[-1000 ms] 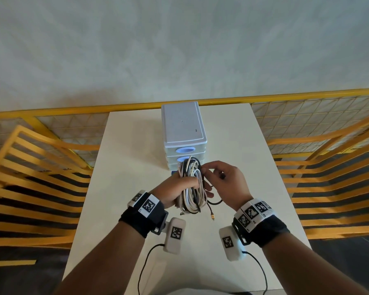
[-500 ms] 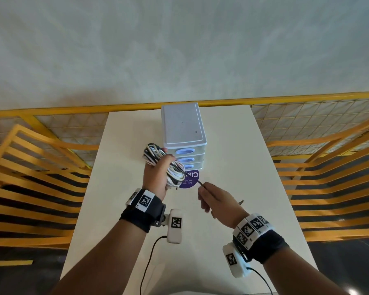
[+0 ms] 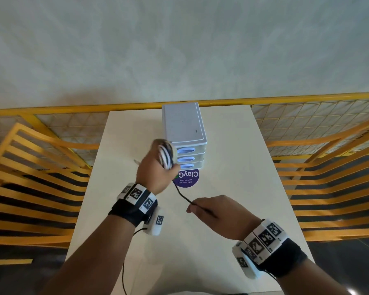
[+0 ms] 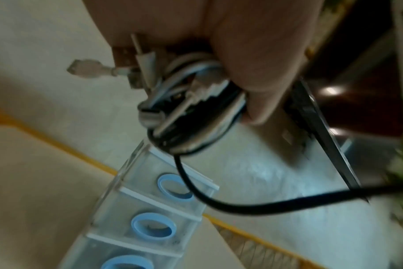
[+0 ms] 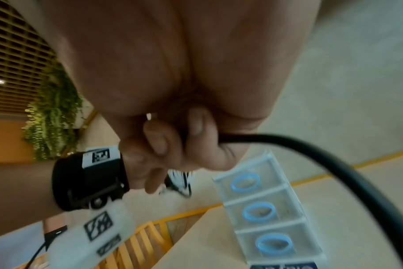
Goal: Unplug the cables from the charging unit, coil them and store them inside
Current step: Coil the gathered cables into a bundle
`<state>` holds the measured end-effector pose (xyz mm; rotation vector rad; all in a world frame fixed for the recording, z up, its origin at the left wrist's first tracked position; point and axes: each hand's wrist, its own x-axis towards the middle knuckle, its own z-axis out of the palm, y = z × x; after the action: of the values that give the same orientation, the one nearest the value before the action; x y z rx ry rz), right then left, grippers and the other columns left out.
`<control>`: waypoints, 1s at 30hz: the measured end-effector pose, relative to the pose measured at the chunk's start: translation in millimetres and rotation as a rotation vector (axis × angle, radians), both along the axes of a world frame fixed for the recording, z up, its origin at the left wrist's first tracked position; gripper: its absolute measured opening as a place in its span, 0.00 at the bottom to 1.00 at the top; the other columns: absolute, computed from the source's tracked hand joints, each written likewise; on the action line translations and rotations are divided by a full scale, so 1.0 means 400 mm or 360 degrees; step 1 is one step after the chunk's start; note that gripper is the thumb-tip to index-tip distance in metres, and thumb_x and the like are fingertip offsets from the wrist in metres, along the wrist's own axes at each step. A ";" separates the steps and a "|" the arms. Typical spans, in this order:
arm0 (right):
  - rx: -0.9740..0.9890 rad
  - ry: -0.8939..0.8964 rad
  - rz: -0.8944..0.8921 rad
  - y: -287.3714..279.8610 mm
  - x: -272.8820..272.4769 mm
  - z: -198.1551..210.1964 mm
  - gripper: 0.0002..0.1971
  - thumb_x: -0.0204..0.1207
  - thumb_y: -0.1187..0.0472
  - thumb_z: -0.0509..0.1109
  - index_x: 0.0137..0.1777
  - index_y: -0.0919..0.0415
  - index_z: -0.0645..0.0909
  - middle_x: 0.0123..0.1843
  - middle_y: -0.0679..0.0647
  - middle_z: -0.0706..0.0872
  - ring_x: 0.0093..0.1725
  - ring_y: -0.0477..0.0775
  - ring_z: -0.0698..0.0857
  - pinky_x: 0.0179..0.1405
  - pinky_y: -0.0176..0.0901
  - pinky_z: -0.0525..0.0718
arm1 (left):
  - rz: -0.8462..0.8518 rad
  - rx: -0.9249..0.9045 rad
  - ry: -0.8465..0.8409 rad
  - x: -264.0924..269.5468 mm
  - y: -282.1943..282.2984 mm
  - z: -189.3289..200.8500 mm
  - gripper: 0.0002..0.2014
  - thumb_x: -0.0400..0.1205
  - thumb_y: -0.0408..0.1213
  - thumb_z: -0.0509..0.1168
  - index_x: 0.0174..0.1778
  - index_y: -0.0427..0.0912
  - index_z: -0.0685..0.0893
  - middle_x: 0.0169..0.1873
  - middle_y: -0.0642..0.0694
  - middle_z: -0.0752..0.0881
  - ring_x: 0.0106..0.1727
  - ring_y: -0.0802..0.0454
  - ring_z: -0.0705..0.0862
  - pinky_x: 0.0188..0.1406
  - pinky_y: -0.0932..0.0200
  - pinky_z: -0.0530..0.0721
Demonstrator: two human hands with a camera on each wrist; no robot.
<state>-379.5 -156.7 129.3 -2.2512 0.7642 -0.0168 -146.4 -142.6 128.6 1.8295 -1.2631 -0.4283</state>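
A: Which step is this?

B: Coiling. The left hand [image 3: 158, 173], mid-frame, grips the cable bundle [image 3: 166, 155] beside the drawer unit [image 3: 183, 124]; the right hand [image 3: 217, 211], lower right, pinches the black tail [image 3: 182, 193].

A: Next?

B: Probably wrap the tail on, then open a drawer.

A: Room?

B: Bare tabletop [image 3: 232, 156] on both sides; yellow railing [image 3: 73, 110] just behind the unit.

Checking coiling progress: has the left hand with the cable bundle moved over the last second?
Yes. The left hand has carried the cable bundle up and away from the person, from below the drawer unit to beside its left front.
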 end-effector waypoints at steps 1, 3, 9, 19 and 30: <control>-0.0077 -0.0032 0.0027 -0.004 -0.001 0.020 0.14 0.88 0.44 0.57 0.60 0.41 0.83 0.32 0.39 0.81 0.32 0.39 0.81 0.42 0.37 0.82 | -0.0158 0.0147 -0.0080 -0.010 0.008 0.006 0.22 0.68 0.40 0.72 0.53 0.61 0.72 0.35 0.56 0.84 0.36 0.53 0.85 0.35 0.61 0.81; -0.0214 -0.0104 0.0055 -0.019 -0.004 0.056 0.13 0.87 0.44 0.58 0.57 0.42 0.84 0.29 0.37 0.78 0.30 0.37 0.79 0.38 0.37 0.81 | -0.0449 0.0358 -0.0096 -0.027 0.020 0.004 0.27 0.68 0.40 0.74 0.55 0.70 0.71 0.38 0.57 0.86 0.38 0.55 0.86 0.39 0.57 0.85; -0.0478 -0.0445 -0.0062 -0.062 0.003 0.112 0.08 0.85 0.46 0.64 0.55 0.41 0.84 0.34 0.32 0.78 0.32 0.35 0.77 0.35 0.25 0.72 | -0.1084 0.0576 0.0467 -0.062 0.024 0.007 0.08 0.79 0.37 0.74 0.50 0.46 0.81 0.41 0.56 0.83 0.42 0.61 0.80 0.49 0.60 0.83; -0.0370 -0.0771 -0.0419 -0.109 0.033 0.074 0.08 0.80 0.45 0.72 0.52 0.45 0.88 0.43 0.40 0.85 0.32 0.49 0.79 0.36 0.34 0.77 | -0.0720 0.0879 0.1888 -0.079 0.025 -0.013 0.21 0.72 0.57 0.72 0.44 0.41 0.82 0.31 0.42 0.79 0.30 0.47 0.81 0.31 0.56 0.81; -0.0262 -0.0853 -0.0535 -0.127 0.047 0.071 0.07 0.74 0.48 0.80 0.49 0.47 0.90 0.41 0.42 0.85 0.35 0.45 0.83 0.33 0.33 0.78 | -0.0983 0.0753 0.1428 -0.084 0.016 0.002 0.21 0.68 0.47 0.78 0.50 0.41 0.80 0.37 0.41 0.81 0.38 0.45 0.82 0.42 0.50 0.84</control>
<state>-360.8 -207.6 157.6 -2.0917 0.8478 -0.8335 -180.2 -136.1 129.6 1.2460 -1.0703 -1.7785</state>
